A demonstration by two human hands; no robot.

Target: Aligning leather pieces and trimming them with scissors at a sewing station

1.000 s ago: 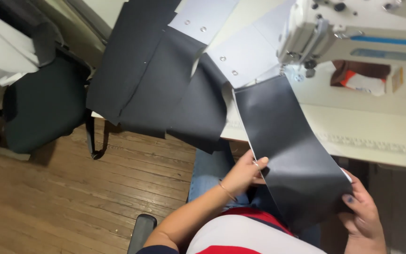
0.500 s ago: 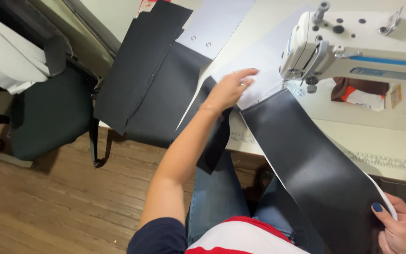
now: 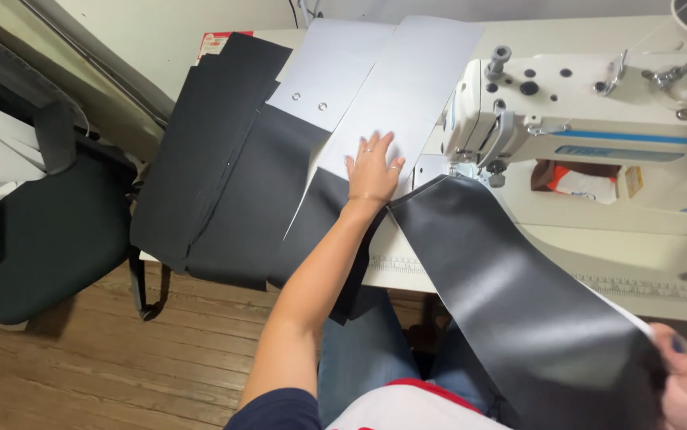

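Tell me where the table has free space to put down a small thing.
A bare cream strip of table lies in front of the sewing machine, right of the dark sheet. The left side is crowded: black panels and grey panels overlap there, under the left hand.

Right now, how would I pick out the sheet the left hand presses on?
Start at the white sewing machine on the cream table. Just to its left the left hand lies flat on a long pale grey sheet; unlike the matt black sheets alongside, it is light-coloured.
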